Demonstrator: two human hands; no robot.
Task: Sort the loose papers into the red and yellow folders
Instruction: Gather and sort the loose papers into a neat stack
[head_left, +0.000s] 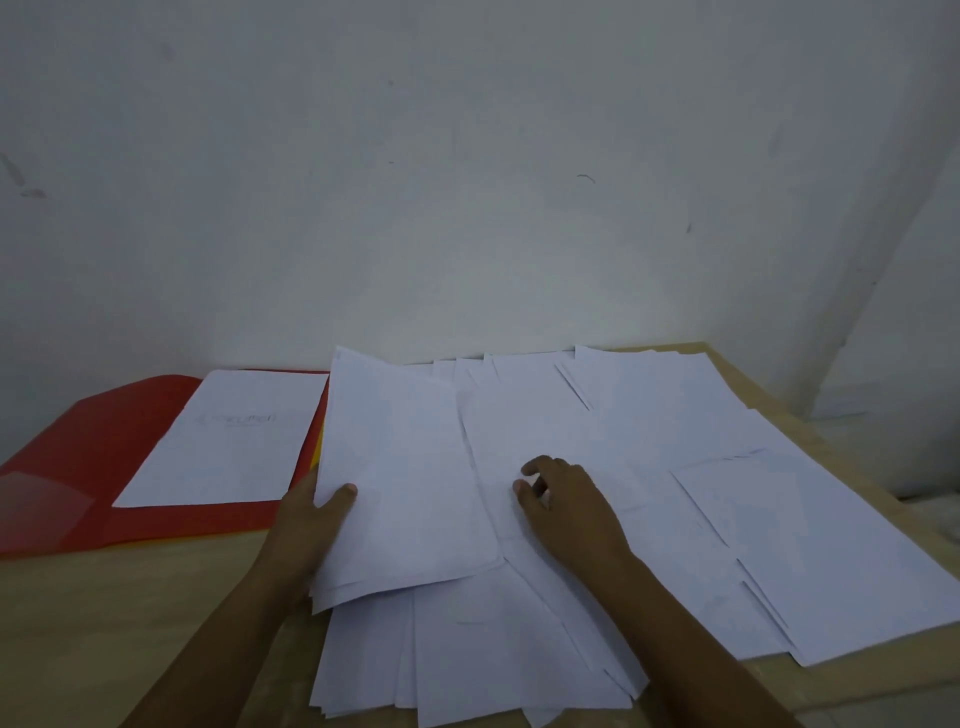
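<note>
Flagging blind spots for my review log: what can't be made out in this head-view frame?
- Yellow folder: only a sliver shows; the red folder and the held stack cover the rest.
- Left hand: its fingers are hidden under the held stack; only the thumb shows.
- Print on the sheet in the red folder: too faint and blurred to read.
- Loose papers: the overlap hides their count.

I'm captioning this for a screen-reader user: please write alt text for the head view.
A person's left hand grips a stack of white sheets above loose papers spread over a wooden table, right hand resting on them. An open red folder holding one sheet lies left.
</note>
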